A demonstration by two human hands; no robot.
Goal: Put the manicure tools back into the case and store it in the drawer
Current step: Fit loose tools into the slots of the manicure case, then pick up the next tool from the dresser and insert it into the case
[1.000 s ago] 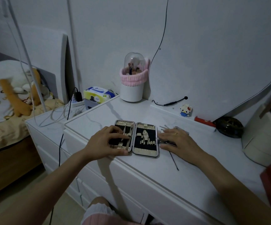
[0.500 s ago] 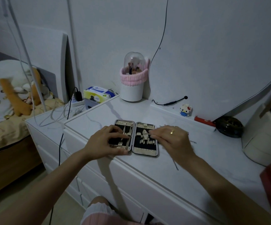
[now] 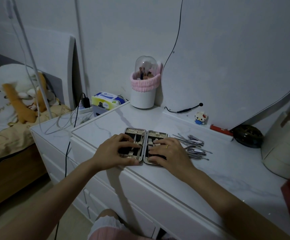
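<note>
Head view: the open manicure case [image 3: 146, 134] lies flat near the front edge of the white dresser top [image 3: 210, 174]. The left hand [image 3: 113, 153] rests on its left half, fingers laid over the strapped tools, thumb at the near rim. The right hand [image 3: 169, 154] presses its fingers onto the right half; whether it pinches a tool cannot be told. Loose nail clippers and metal tools [image 3: 193, 146] lie just right of the case.

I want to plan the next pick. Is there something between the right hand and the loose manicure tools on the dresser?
Nothing visible. The right hand rests on the right half of the open case, and the loose tools lie directly beside it on the bare dresser top, toward the right. No other object lies in between.
</note>
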